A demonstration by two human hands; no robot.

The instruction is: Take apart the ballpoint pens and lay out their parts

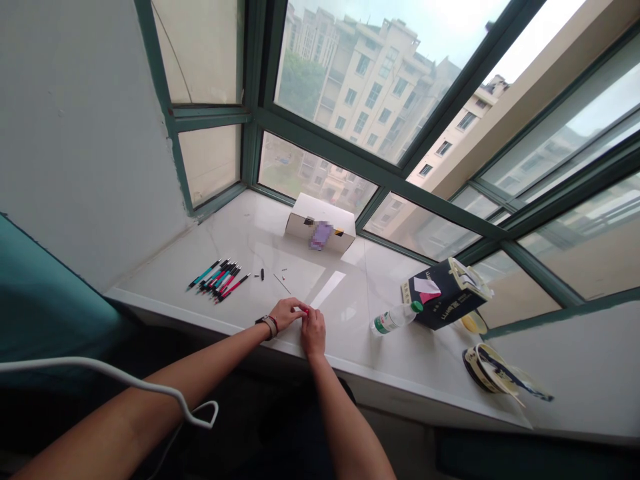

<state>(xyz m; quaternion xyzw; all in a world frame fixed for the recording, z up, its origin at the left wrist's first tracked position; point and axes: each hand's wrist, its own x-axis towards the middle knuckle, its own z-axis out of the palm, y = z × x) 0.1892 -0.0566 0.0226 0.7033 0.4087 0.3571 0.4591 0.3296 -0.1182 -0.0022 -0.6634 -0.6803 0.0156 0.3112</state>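
Observation:
My left hand [286, 315], with a watch and a red band at the wrist, meets my right hand [313, 332] near the front edge of the white sill. Both are closed, fingertips pinching a small red pen part [306, 311], mostly hidden by the fingers. Just beyond them lies a thin pen refill [282, 283]. A short black pen piece [263, 274] rests farther back, beside a few tiny parts [284, 271]. To the left, several click pens [220, 279] with turquoise, red and black barrels lie side by side in a loose group.
A white box [320, 223] with a blurred purple patch stands by the window. Rightward are a clear bottle [393, 321] with a green cap, a dark box [443, 293], and an instant-noodle-like bowl [483, 370] near the edge. A white cable [125, 377] crosses above my left forearm.

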